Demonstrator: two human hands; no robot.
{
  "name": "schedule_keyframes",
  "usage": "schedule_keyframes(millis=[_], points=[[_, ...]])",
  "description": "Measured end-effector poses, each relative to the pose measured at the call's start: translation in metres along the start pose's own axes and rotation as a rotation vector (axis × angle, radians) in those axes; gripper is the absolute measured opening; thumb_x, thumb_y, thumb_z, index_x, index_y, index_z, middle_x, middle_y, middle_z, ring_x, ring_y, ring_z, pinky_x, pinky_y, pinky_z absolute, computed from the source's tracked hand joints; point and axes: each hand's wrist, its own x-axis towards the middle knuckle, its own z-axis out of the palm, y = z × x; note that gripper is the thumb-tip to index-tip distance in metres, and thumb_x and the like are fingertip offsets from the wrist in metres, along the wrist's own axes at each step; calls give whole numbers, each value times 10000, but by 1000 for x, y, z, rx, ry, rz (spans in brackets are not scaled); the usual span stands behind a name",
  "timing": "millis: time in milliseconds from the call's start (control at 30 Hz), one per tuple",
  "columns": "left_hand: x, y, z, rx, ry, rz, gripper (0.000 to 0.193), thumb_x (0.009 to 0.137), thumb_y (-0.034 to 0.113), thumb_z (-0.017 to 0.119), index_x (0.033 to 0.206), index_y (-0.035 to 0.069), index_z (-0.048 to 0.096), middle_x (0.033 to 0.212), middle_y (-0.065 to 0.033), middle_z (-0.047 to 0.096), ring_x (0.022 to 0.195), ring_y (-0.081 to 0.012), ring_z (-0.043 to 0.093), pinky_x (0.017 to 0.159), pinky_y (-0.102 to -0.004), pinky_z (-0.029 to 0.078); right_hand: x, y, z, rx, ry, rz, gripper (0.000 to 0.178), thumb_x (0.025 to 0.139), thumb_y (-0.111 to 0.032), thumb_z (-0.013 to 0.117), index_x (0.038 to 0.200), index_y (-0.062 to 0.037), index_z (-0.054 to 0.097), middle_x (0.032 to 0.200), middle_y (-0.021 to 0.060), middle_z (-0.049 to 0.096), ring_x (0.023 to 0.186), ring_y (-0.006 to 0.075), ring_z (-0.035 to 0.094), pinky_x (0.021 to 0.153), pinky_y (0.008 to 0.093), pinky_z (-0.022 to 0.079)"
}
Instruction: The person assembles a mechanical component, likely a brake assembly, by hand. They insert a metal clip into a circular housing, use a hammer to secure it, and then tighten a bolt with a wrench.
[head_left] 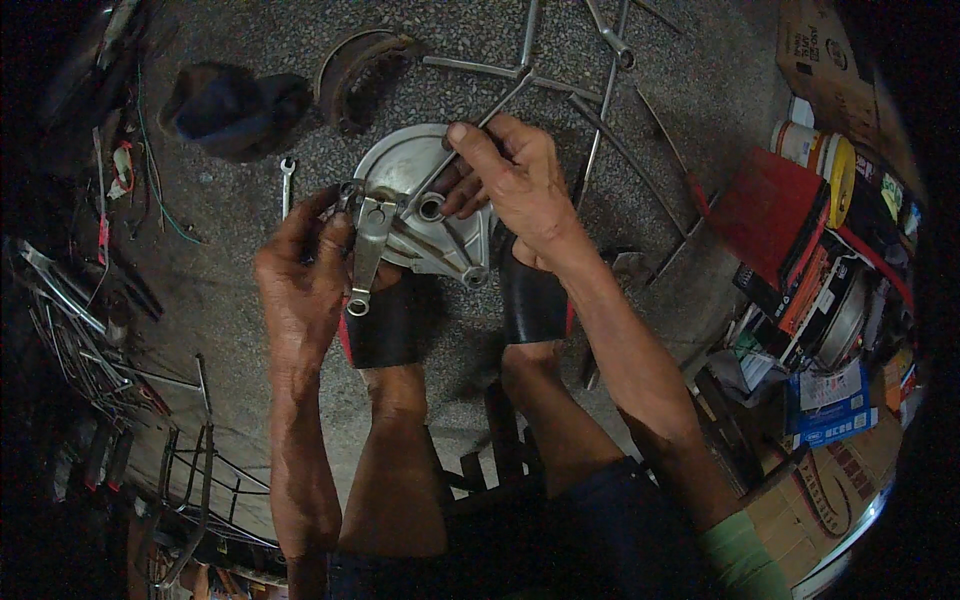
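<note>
A round silver drum brake plate is held above the floor between my shins. A brake lever arm with a ring at its lower end is fitted on its left side. My left hand is closed at the arm's upper end, pinching a small dark metal piece that I cannot make out. My right hand grips a thin metal rod between thumb and fingers, its tip by the arm's clamp. The rod seems to run up to a crossbar, like a T-handle wrench.
A curved brake shoe, a dark cloth and a spanner lie on the speckled floor. Several long metal tools lie at the upper right. Boxes and a red case crowd the right; scattered metal rods fill the left.
</note>
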Motion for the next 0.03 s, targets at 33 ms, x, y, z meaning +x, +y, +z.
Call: schedule_keyframes(millis=[33], points=[[1, -1, 0, 69, -8, 30, 442, 924, 271, 683, 1308, 69, 597, 1007, -117, 697, 829, -188, 667, 731, -242, 535, 0, 0, -1, -14, -5, -4, 301, 966, -259, 588, 968, 42, 601, 728, 152, 674, 546, 219, 683, 452, 303, 541]])
